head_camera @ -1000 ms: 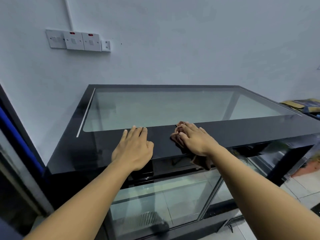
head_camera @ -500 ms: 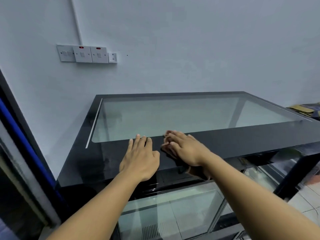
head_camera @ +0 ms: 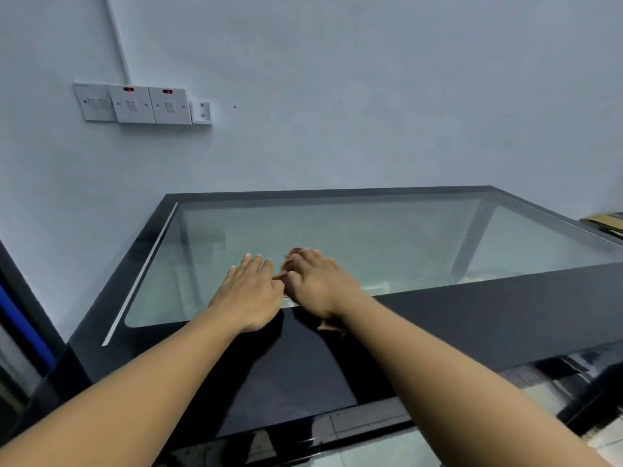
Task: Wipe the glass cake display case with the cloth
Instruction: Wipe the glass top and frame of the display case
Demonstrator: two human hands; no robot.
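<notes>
A moment ago both my hands were on the black edge point(head_camera: 472, 318) at the front of the case point(head_camera: 104, 311). Now they have slid forward onto the glass point(head_camera: 354, 237) on top. So the wiping has gone from the edge to the big see-through part, which I think is the main job.

My right hand point(head_camera: 318, 286) lies on top of the cloth point(head_camera: 332, 328). The cloth is brown and nearly all hidden under the hand. Only a bit pokes out by the fingertips and a bit by the wrist. I cannot tell if the fingers pinch the cloth or just push it down flat.

My left hand point(head_camera: 249, 293) is just beside the right one, almost touching it. Its fingers are straight and lie flat on the glass. It holds nothing.

The hands are near the front of the glass, left of the middle. The far side and the right side are well apart from them. I think most of the glass is not wiped yet. The next strokes should go away from me and to the right, with the cloth kept flat.
</notes>
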